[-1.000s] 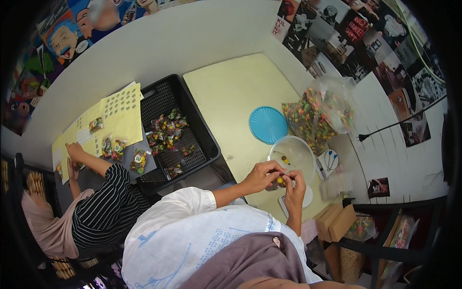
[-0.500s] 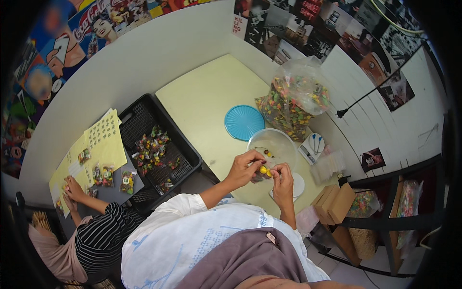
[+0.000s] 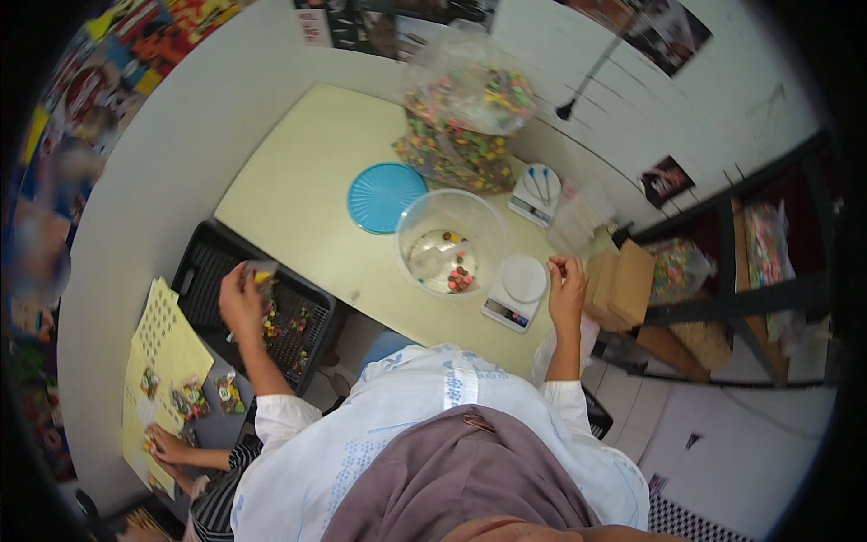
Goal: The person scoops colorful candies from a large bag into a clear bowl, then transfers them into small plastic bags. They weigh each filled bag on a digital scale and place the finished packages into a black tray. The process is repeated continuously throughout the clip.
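Note:
Over the black plastic crate [image 3: 323, 305], my left hand [image 3: 240, 303] is closed on a small clear bag of candy [image 3: 262, 269]. Several small candy bags [image 3: 271, 318] lie in the crate below it. My right hand [image 3: 567, 287] is raised beside the white kitchen scale [image 3: 522, 287], fingers pinched together; whatever they hold, if anything, is too small to make out. Next to the scale, a clear round tub [image 3: 418, 210] holds a few red, brown and yellow candies [image 3: 461, 278] and what looks like a clear scoop or cup.
A blue round lid [image 3: 386, 199] and a big clear sack of colourful candy [image 3: 461, 149] stand behind the tub. Another scale [image 3: 540, 194] carries blue-tipped scissors. Brown boxes [image 3: 623, 285] stand at the right. A co-worker's hands [image 3: 170, 447] work over yellow sticker sheets [image 3: 172, 330] at the left.
My left hand has moved from above the tub to over the crate, carrying the candy bag. My right hand has parted from the bag and shifted right. The view has turned.

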The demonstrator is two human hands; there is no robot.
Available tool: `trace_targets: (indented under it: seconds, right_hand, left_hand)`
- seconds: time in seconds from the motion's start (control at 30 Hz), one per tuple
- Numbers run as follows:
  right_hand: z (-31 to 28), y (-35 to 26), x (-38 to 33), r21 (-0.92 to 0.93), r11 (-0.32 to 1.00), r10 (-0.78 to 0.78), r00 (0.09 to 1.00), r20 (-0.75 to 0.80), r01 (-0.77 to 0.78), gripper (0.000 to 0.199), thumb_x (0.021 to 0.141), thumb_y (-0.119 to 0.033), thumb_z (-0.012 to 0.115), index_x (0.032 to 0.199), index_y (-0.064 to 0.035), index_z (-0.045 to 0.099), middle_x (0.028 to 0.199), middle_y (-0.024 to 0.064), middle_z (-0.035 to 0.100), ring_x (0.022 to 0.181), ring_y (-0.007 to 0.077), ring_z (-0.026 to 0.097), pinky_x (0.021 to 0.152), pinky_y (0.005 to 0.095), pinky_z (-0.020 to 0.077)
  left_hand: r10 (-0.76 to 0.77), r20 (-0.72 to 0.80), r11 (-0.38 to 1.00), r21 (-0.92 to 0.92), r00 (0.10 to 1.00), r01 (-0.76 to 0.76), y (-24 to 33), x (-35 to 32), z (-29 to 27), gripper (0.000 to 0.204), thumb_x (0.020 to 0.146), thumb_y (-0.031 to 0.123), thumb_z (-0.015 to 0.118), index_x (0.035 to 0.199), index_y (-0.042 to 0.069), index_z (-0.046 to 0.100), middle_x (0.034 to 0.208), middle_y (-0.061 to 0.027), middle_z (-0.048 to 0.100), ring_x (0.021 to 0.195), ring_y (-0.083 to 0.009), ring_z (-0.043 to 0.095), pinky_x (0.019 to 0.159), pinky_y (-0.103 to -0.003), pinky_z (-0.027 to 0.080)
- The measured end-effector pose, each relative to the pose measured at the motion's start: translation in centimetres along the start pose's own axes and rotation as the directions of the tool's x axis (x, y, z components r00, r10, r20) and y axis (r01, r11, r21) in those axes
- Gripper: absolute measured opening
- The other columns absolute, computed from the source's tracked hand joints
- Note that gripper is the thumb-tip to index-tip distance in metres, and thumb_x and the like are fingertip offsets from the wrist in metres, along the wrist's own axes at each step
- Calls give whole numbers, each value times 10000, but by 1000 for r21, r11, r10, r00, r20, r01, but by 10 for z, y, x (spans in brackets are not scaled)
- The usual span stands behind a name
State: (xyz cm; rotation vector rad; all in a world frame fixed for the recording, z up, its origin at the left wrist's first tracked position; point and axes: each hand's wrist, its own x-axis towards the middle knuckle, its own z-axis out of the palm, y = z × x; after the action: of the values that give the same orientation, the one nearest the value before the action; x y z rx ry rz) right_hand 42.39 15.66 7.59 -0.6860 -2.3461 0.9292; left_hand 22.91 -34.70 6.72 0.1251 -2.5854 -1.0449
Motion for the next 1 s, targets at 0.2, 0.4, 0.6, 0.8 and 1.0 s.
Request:
trace_targets:
  seconds: [0.2,0.4,0.6,0.8,1.0]
  right_hand:
    - [-42,72,-22,-98,977,170,971,-170,-189,122,892,-28,627,1004,20,622,945,136,595,847,268,629,785,357,500]
    - [-63,112,-55,-232,898,333,923,-192,-373,125,859,-26,652,983,-14,647,954,138,613,888,300,638,799,385,503]
    - [-56,180,-111,-312,821,448,879,-165,-477,162,791,-76,722,942,-47,670,972,133,628,929,318,629,821,422,506]
    - [-38,190,-153,-417,724,540,827,-155,-550,430,652,-68,829,1039,-61,639,1093,134,605,1051,337,584,902,411,491]
    - [-24,182,-159,-285,734,580,787,-211,-617,563,587,-43,867,1085,-45,607,1183,150,543,1069,342,568,939,401,482]
  left_hand:
    - [-1,119,998,65,993,-7,8,1,21,355,913,124,666,1240,-6,625,1161,-166,672,953,-244,690,848,-353,529]
    - [251,278,949,-261,927,-179,84,-11,88,278,908,73,666,1168,-25,647,1098,-149,682,954,-218,678,829,-344,531]
    - [562,343,780,-523,752,-344,163,-46,131,219,845,-36,674,1064,-29,663,990,-146,675,928,-245,662,841,-334,504]
    - [702,425,688,-612,571,-391,200,-84,164,207,832,-11,683,1038,-3,671,1019,-156,675,951,-330,657,849,-364,501]
    - [659,592,742,-406,465,-534,183,-109,192,177,857,117,683,1028,75,699,1023,-103,683,944,-320,654,807,-392,515]
